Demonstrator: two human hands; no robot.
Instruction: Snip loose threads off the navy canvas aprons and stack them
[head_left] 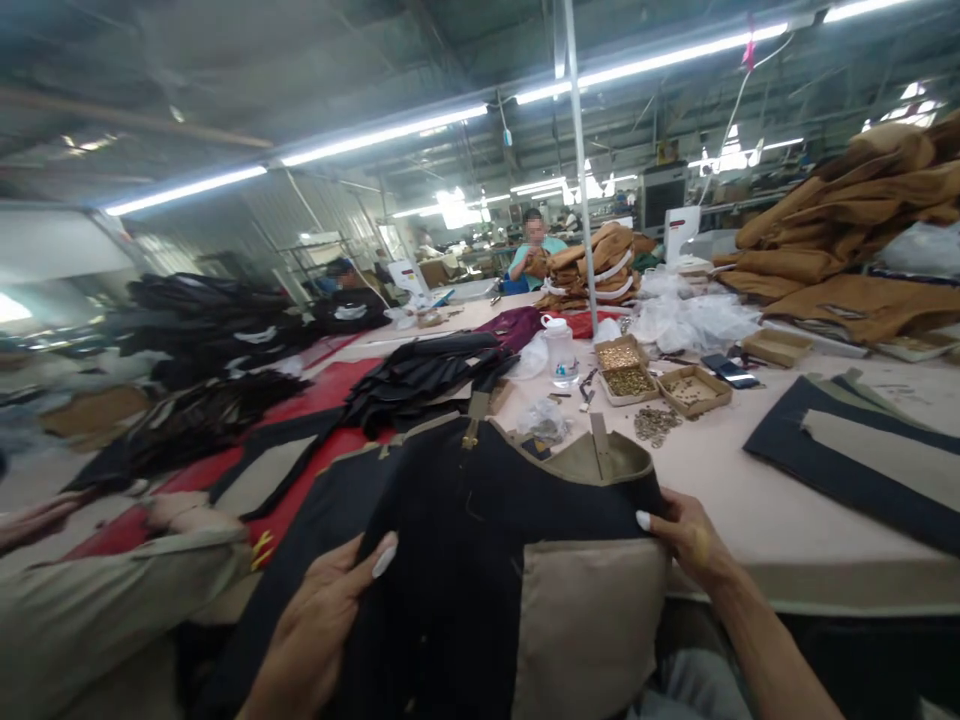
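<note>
A dark navy garment with beige panels and a brass buckle lies over the near edge of the table, in front of me. My left hand grips its left side, thumb on top of the cloth. My right hand pinches its right edge near the beige waistband. Both hands are closed on the fabric.
Small cardboard boxes of brass fittings and a loose heap of them sit mid-table by a clear bottle. Another navy piece lies at right. Tan garment stacks rise behind. Another person's sleeve is at left; a worker sits far off.
</note>
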